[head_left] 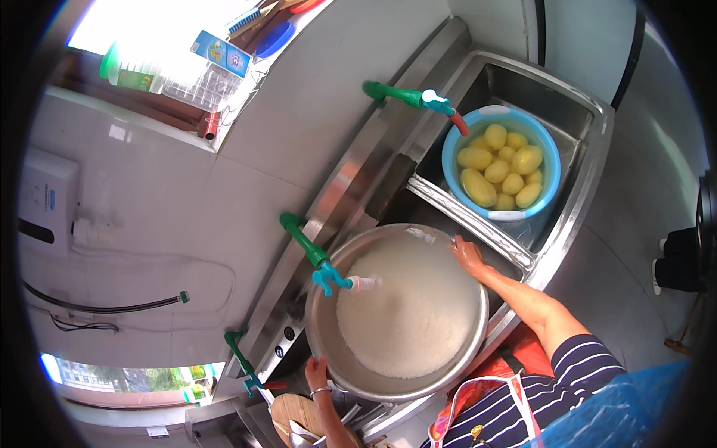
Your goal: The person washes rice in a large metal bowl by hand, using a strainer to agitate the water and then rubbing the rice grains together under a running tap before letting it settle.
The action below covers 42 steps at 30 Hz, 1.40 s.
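Observation:
A large round metal basin (323, 328) rests across the sink. White grains that look like rice (403, 328) lie in it under cloudy water. My left hand (317, 375), with a bracelet on the wrist, grips the basin's rim at the lower left. On the opposite side, my right hand (467, 257) is closed over the rim, its fingertips partly hidden. Above the basin reaches a green tap (317, 257) with a blue handle and a pale nozzle; I cannot tell whether water runs from it.
Peeled potatoes (499, 168) sit in water in a blue tub (554, 168) inside the far sink compartment (575, 127). A second green tap (407, 95) overhangs that tub. A round wooden board (291, 413) lies beside my left forearm. Someone's dark-clothed leg (681, 261) shows at the right.

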### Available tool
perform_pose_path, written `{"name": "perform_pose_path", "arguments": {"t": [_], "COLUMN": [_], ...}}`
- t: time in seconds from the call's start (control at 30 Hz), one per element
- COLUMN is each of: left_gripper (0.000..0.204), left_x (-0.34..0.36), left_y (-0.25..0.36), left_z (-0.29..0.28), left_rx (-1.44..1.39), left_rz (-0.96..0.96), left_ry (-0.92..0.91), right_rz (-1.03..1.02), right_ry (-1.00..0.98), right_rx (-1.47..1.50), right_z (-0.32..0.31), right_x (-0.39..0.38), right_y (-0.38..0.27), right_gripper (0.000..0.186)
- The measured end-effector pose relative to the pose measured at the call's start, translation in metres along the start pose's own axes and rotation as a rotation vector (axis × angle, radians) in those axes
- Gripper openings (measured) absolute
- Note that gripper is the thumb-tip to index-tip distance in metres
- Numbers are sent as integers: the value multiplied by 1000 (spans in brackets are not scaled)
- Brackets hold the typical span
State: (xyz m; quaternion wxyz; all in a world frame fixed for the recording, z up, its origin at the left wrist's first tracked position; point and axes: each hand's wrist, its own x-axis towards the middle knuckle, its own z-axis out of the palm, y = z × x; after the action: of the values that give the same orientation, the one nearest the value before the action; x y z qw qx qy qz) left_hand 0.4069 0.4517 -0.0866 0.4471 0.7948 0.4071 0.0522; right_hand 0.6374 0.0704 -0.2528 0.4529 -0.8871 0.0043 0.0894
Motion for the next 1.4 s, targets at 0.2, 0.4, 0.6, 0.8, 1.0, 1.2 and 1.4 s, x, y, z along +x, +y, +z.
{"name": "perform_pose_path", "arguments": {"t": [0.2, 0.4, 0.6, 0.8, 1.0, 1.2, 1.4], "left_gripper": [20, 20, 19, 18, 22, 15, 13], "left_x": [-1, 3, 2, -7, -8, -13, -17], "left_y": [1, -13, -5, 8, 7, 19, 28], "left_z": [3, -3, -1, 0, 1, 1, 3], "left_rx": [9, 28, -32, 16, 12, -28, -54], "left_rz": [13, 28, 27, 55, 81, 14, 0], "left_ry": [21, 26, -8, -1, 13, 3, -9], "right_rz": [11, 13, -5, -40, -47, -70, -66], "right_ry": [-9, -14, 20, -5, -2, 6, 5], "right_rx": [22, 14, 41, 47, 13, 19, 43], "right_z": [-3, -5, -3, -5, -2, -3, 0], "right_x": [1, -1, 2, 0, 2, 0, 2], "right_y": [0, -3, 3, -1, 4, 3, 6], "right_gripper": [22, 23, 22, 25, 24, 25, 25]}}
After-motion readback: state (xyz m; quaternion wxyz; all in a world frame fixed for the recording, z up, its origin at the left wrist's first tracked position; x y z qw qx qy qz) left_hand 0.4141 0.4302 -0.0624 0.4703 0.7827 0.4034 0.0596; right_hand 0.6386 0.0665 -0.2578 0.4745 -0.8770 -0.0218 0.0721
